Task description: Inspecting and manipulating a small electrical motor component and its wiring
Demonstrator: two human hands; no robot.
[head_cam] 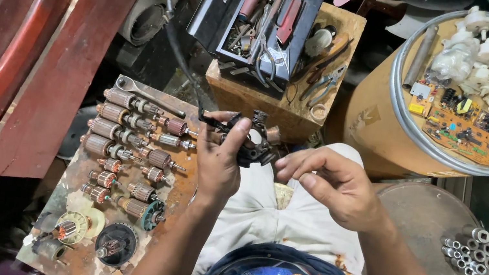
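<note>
Item: black motor part [252,140] with a round opening, held over the lap, likely so both hands could reach it. Left hand [218,156] was closed around its left side, thumb and fingers gripping the frame, a black cable [181,62] trailing up and away from the hand. Right hand [332,183] was just right of the part, fingers curled and loosely together, fingertips near its edge; contact could not be told. Left of the left hand: rows of copper-wound rotors [125,145] on a rusty board [181,183], sorted within reach. Beyond the hands: open toolbox [258,12] on a wooden block [341,25]
</note>
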